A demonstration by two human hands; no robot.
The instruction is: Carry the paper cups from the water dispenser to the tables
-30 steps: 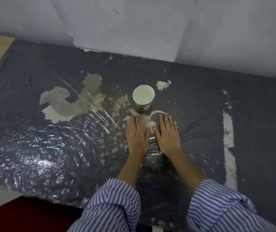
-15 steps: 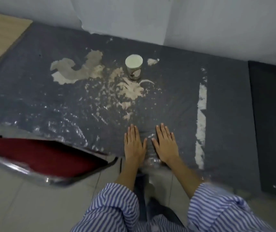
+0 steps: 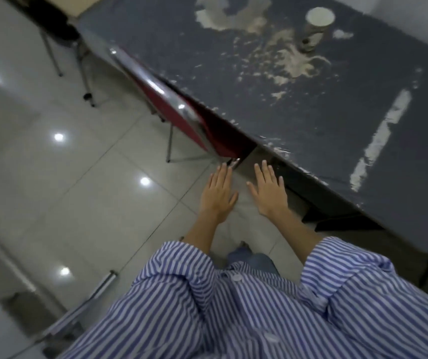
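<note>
A white paper cup stands upright at the far side of the dark grey table, whose top is worn with pale patches. My left hand and my right hand hover flat, palms down and fingers apart, over the floor just off the table's near edge. Both hold nothing and are well away from the cup. Striped blue-and-white sleeves cover my arms to the forearm.
A red chair with a chrome frame is tucked under the table's near-left edge. Another chair's metal legs stand further left. Glossy pale floor tiles spread left. A metal bar shows low left.
My hands have drawn back from beside the cup, off the tabletop to over the floor. The view has pulled away and turned left; the cup stays where it stood.
</note>
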